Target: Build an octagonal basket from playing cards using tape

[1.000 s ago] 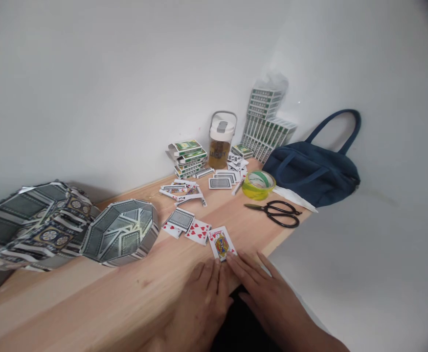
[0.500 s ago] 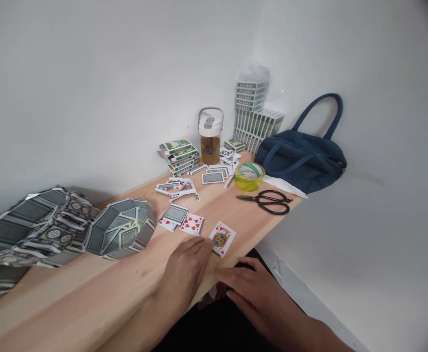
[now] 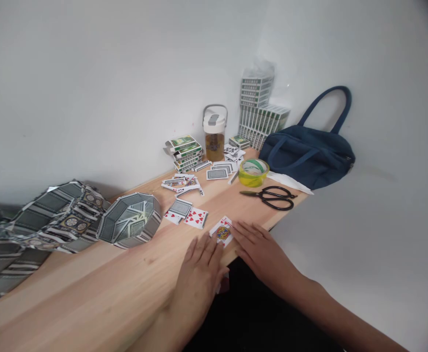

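A face-up jack of hearts playing card (image 3: 221,231) lies near the front edge of the wooden table (image 3: 125,283). My left hand (image 3: 202,266) rests flat, its stretched fingertips on the card's lower left edge. From the right, my right hand (image 3: 255,244) lies flat with fingers out, their tips over the card's right edge. Beyond the card are a heart card (image 3: 196,218) face up and a card (image 3: 180,208) face down. To the left stands a many-sided box built of cards (image 3: 130,220). Black-handled scissors (image 3: 272,198) lie beyond my right hand.
A yellow tape roll (image 3: 253,173), a drink bottle (image 3: 214,139), loose folded cards (image 3: 184,183) and card boxes (image 3: 186,151) stand farther back. More boxes (image 3: 263,120) are stacked in the corner beside a blue bag (image 3: 309,154). A larger card-built piece (image 3: 59,215) occupies the far left.
My right hand has moved up from the table's front edge onto the card's right side. My left hand's fingers have straightened and lie at its lower left. The view has shifted slightly.
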`<control>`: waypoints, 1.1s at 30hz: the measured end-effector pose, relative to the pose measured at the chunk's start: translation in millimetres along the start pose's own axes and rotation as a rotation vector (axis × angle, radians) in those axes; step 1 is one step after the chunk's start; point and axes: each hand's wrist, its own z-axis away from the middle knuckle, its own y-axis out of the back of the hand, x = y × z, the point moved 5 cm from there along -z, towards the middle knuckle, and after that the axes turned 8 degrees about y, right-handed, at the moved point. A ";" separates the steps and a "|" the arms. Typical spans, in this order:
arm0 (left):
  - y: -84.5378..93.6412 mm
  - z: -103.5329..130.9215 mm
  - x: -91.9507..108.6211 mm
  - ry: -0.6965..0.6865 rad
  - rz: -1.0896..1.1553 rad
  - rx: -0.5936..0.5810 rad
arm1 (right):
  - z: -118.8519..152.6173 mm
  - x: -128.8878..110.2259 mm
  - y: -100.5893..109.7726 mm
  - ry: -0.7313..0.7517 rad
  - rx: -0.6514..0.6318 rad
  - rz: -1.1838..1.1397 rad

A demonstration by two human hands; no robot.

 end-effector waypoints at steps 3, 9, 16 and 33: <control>-5.0 -0.9 2.9 0.013 -0.020 -0.005 | 10.3 -5.6 1.1 0.021 -0.011 -0.001; -0.6 6.6 2.7 0.131 0.008 0.001 | 23.1 -12.6 4.5 0.025 -0.013 0.043; 5.4 14.3 -2.8 0.131 0.191 0.050 | 23.8 -5.9 2.6 0.022 0.006 -0.067; 0.4 2.2 -12.6 0.177 -0.124 0.037 | 30.0 -34.6 21.1 0.119 0.102 -0.110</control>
